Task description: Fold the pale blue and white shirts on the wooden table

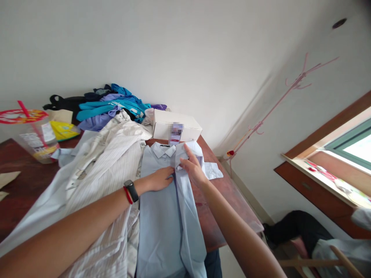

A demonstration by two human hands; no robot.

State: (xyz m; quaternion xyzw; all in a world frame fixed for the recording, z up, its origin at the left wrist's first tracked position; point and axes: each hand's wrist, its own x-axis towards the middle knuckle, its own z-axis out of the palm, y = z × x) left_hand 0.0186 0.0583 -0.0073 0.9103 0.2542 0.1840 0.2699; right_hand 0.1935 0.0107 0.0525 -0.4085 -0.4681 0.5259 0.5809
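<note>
A light blue collared shirt (159, 235) lies on the table, its collar at the far end and its right part folded inward as a long strip (188, 216). My left hand (159, 179), with a black wristband and a red cord at the wrist, rests on the shirt's chest. Its fingers stretch to the edge of the folded strip, their tips partly hidden. On the upper part of that fold lies my right hand (194, 168), index finger extended and thumb apart from it. A cuff-like end (213, 170) of pale cloth sticks out beyond the fold on the right.
Striped white clothes (116, 162) lie left of the shirt. Behind are a clothes pile (116, 104) and a white box (176, 121) with a phone (176, 135) against it. A plastic cup (37, 135) stands left. At right are a pink coat rack (272, 106) and a seated person (301, 227).
</note>
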